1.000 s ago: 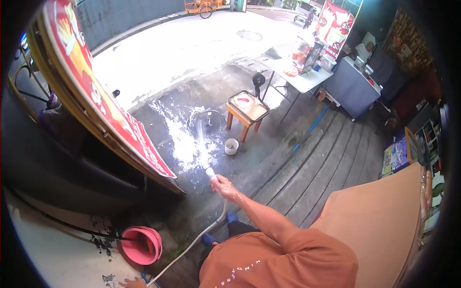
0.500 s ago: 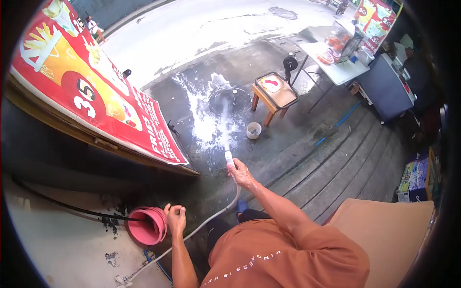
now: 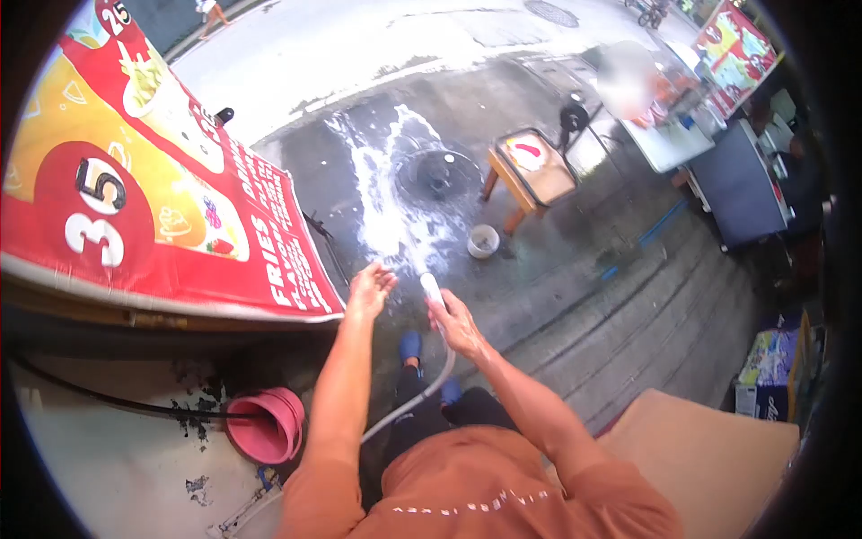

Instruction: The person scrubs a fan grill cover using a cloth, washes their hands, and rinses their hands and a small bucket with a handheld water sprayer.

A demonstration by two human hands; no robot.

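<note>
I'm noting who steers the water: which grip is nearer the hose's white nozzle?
Right. The right grip is closed around the lower end of the white nozzle; the left grip is off to its left, apart from it.

I count two hands of my own, one left hand (image 3: 371,289) and one right hand (image 3: 456,323), with a single spray nozzle (image 3: 431,287) between the pair. Hoses come to two: one pale hose (image 3: 409,404), one black hose (image 3: 135,395). On my feet I make out two blue shoes (image 3: 410,346). I see one pink bucket (image 3: 285,415), one small white tub (image 3: 485,252), one wooden stool (image 3: 519,220) bearing one tray (image 3: 552,182), and one dark round object (image 3: 438,175) I can't name. Two blue strips (image 3: 663,223) show on the floor. I count two printed banners (image 3: 206,180), two desks, one white-topped (image 3: 660,148) and one grey-sided (image 3: 741,184), one cardboard sheet (image 3: 700,458), one manhole cover (image 3: 551,12) and, far left, one passer-by (image 3: 211,18), partly visible.
</note>
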